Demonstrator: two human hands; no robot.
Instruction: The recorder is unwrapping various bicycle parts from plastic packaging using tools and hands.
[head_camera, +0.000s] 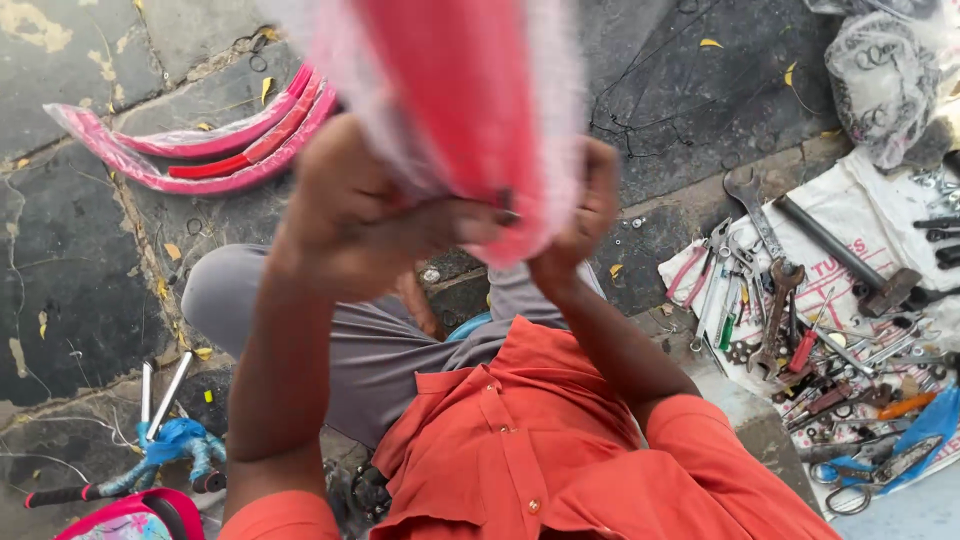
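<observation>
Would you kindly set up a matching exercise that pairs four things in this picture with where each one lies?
Things:
1. red plastic-wrapped part
2. pink curved strips
3. wrenches and pliers
4. small bicycle handlebar

Places:
A. spread on a white cloth at the right
B. on the dark pavement, upper left
C. held up between the left hand and right hand
D. lower left corner

Pairs: 1-C, 2-B, 3-A, 4-D

Blurred red wrapped part (470, 110), top cropped
</observation>
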